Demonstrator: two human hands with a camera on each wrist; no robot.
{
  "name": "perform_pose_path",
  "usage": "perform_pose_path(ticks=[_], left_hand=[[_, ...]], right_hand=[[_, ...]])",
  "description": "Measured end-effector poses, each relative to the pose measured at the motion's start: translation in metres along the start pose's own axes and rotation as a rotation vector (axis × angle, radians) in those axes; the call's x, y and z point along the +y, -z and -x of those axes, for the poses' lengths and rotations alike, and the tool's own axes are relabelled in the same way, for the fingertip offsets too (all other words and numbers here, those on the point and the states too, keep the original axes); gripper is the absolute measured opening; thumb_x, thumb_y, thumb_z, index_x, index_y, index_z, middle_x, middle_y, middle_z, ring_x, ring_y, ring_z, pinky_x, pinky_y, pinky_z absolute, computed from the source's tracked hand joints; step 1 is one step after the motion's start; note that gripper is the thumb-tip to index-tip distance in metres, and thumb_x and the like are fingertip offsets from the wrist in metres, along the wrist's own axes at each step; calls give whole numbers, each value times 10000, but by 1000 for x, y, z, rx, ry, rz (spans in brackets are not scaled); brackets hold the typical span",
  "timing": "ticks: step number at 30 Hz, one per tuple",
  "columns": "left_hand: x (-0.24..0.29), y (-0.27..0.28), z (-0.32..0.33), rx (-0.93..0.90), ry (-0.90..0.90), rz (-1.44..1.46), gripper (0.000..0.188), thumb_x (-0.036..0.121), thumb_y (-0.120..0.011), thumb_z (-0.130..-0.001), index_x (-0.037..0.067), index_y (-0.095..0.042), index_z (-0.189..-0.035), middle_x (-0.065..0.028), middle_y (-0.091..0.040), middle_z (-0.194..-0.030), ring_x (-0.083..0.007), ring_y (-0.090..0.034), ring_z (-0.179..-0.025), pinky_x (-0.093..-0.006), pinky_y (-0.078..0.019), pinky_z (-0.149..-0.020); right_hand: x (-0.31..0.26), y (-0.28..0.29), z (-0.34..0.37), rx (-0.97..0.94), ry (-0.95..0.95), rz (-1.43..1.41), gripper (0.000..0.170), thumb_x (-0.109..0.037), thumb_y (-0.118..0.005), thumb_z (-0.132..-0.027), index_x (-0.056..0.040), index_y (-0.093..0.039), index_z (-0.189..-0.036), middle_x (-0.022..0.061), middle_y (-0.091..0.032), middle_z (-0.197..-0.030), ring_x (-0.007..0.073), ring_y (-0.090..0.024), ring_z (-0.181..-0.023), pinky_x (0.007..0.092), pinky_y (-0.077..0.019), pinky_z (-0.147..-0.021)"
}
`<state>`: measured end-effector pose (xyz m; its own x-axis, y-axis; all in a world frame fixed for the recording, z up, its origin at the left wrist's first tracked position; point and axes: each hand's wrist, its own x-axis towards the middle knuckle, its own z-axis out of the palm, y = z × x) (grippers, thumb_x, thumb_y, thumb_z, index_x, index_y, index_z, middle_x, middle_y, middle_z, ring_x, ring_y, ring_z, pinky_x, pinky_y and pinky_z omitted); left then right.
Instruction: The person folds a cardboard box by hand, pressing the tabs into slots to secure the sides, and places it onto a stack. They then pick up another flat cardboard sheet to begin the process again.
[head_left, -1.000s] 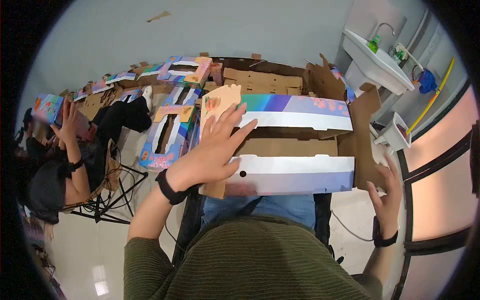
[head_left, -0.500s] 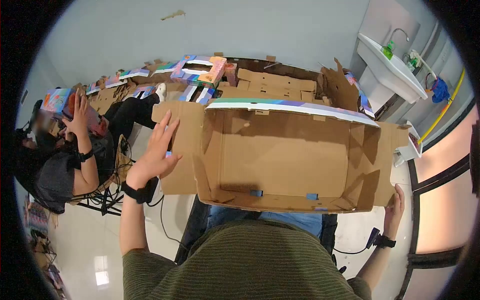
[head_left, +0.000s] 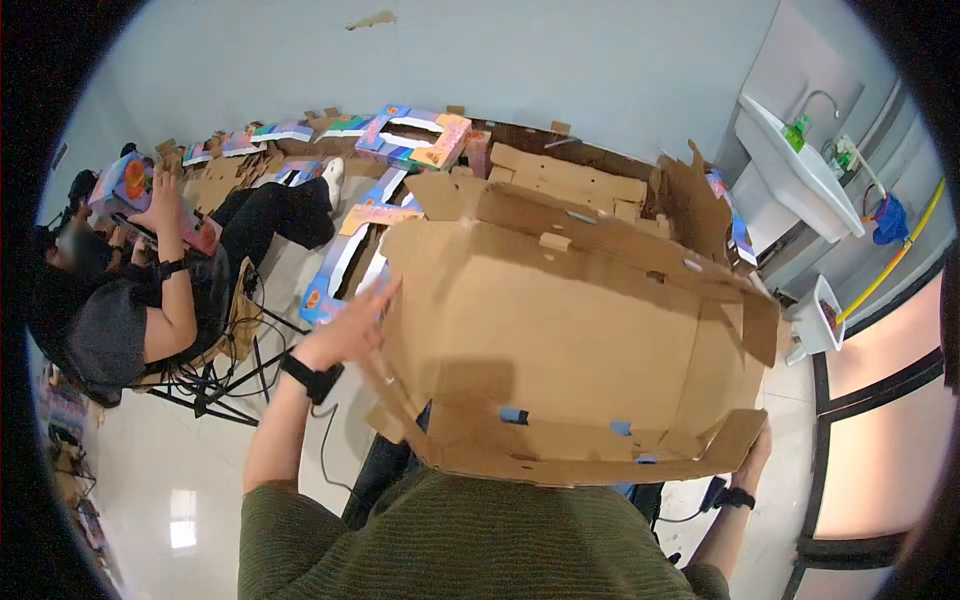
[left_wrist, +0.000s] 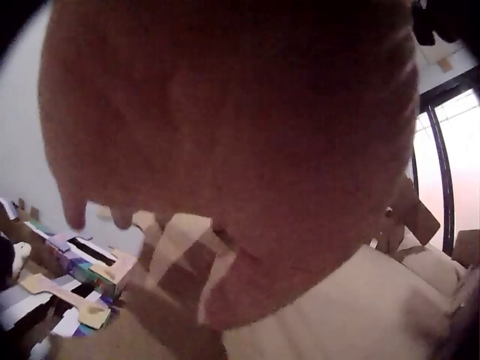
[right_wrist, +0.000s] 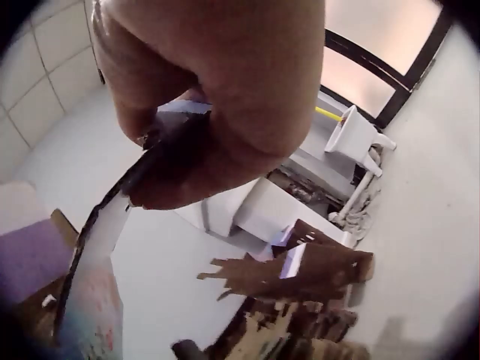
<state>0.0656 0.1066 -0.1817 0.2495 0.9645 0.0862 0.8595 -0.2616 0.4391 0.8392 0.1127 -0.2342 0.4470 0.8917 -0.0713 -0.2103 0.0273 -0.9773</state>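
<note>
A cardboard box [head_left: 560, 330] with plain brown inner walls is held tilted above the person's lap, its inside facing up. Small blue patches [head_left: 514, 415] show along its near inner edge. My left hand [head_left: 345, 335] is at the box's left end, fingers extended against the end panel. In the left wrist view the palm hides much of the cardboard. My right hand [head_left: 762, 450] grips the near right corner, mostly hidden behind it. The right wrist view shows that hand's fingers and thumb [right_wrist: 217, 97] pinching the box edge, with printed colour on the outer side.
Printed boxes with cut-out windows [head_left: 430, 135] stand along the wall at left. Behind the held box lies brown cardboard [head_left: 570, 175]. Another person [head_left: 110, 310] sits at left with a printed box. A white sink [head_left: 805, 170] hangs at back right.
The box has turned from its printed, slotted side to its brown inside, and now tilts further. My left hand left the printed face for the left end; my right hand took hold of the near right corner.
</note>
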Motion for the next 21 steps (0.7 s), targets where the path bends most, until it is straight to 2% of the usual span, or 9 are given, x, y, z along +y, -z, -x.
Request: perform_pose_path(ticks=[1, 4, 7, 10, 13, 16, 19, 20, 21], left_hand=[[-1, -7, -1, 35, -65, 169, 915, -14, -601, -797, 95, -216, -1620, -278, -301, -1600, -451, -325, -1477, -460, -309, -1221], [5, -8, -4, -45, 59, 161, 924, 55, -597, -818, 81, -160, -1631, -275, -278, -1617, -433, -299, -1499, -439, -281, -1238], [-17, -23, -16, -125, 10, 286, 932, 120, -600, -829, 75, -135, -1635, -279, -246, -1634, -410, -267, -1522, -430, -248, -1254], [-19, -34, -20, -122, 23, 223, 947, 166, -617, -825, 68, -135, -1634, -280, -235, -1637, -391, -251, -1532, -425, -233, -1261], [-18, -36, -22, -89, -46, 330, 949, 181, -620, -841, 71, -116, -1637, -287, -226, -1636, -390, -226, -1542, -424, -224, -1263], [-13, -23, -14, -71, -132, 257, 875, 226, -637, -866, 54, -212, -1612, -274, -344, -1585, -379, -345, -1491, -418, -302, -1224], [2, 29, -5, -371, 179, 167, 720, 268, -636, -901, 34, -384, -1534, -246, -483, -1502, -359, -484, -1391, -410, -403, -1138], [-5, 37, 1, -238, 60, 6, 586, 314, -640, -925, 13, -527, -1414, -214, -602, -1383, -355, -595, -1255, -403, -471, -1043], [20, 63, 0, -268, 191, -12, 553, 325, -624, -944, 19, -547, -1398, -216, -614, -1362, -372, -599, -1238, -409, -478, -1034]], right_hand=[[2, 1, 4, -5, -35, -55, 414, -327, -587, -1043, -26, -595, -1328, 51, -673, -1133, 160, -661, -1032, 336, -558, -889], [8, 6, 11, -93, -202, -273, 438, -328, -571, -1049, -56, -554, -1392, 75, -667, -1216, 193, -656, -1087, 368, -555, -916], [10, 0, 21, -27, -208, -321, 463, -330, -537, -1060, -57, -519, -1435, 99, -650, -1299, 222, -643, -1158, 390, -544, -973], [33, -11, 25, -107, 40, -95, 475, -328, -514, -1067, -42, -511, -1446, 113, -630, -1356, 235, -620, -1222, 396, -523, -1028], [37, -13, 18, -246, -59, -82, 494, -341, -424, -1098, -46, -479, -1491, 72, -595, -1410, 215, -572, -1282, 376, -470, -1078], [3, -5, 10, -301, -87, 2, 517, -308, -522, -1061, -30, -458, -1493, 114, -561, -1446, 224, -575, -1289, 389, -476, -1075], [-48, -12, 22, -188, -42, -77, 543, -305, -568, -1039, -26, -451, -1490, 108, -582, -1397, 224, -590, -1259, 383, -470, -1073], [-64, -15, 31, -230, -20, -57, 552, -305, -587, -1028, -27, -453, -1485, 101, -599, -1357, 221, -599, -1238, 383, -469, -1071], [-76, -17, 38, -270, 3, -37, 561, -305, -607, -1017, -27, -455, -1480, 93, -617, -1317, 217, -607, -1218, 383, -469, -1068]])
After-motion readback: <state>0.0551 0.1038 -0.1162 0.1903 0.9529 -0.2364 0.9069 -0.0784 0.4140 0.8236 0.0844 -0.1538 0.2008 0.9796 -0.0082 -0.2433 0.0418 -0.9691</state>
